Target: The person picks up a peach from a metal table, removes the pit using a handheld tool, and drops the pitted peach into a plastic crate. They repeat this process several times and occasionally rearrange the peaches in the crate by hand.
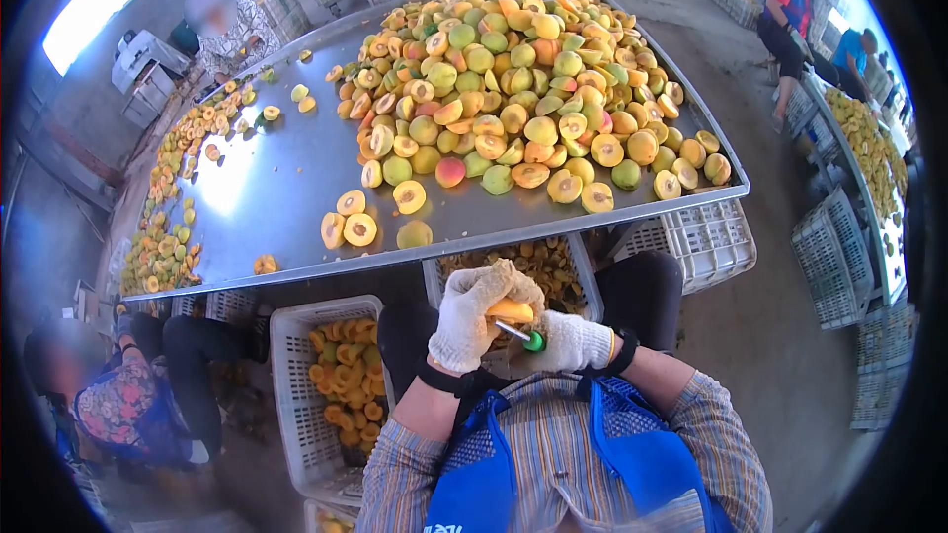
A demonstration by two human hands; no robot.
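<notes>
My left hand (472, 316), in a white knitted glove, is closed around a yellow-orange peach half (511, 311). My right hand (563, 338), also gloved, grips a tool with a green handle (534, 342) and a metal shaft (512, 331). The shaft points left, against or just below the fruit. Both hands are close together above a white crate (431, 284) of fruit pieces between my knees. In front of them is a metal table (296, 199) with a large heap of halved peaches (494, 79).
A crate of orange fruit halves (279, 365) stands at my left leg. An empty-looking crate (706, 242) sits under the table's right end. Co-workers sit at the left (128, 385) and across the table (229, 35). Another fruit table (869, 153) is at far right.
</notes>
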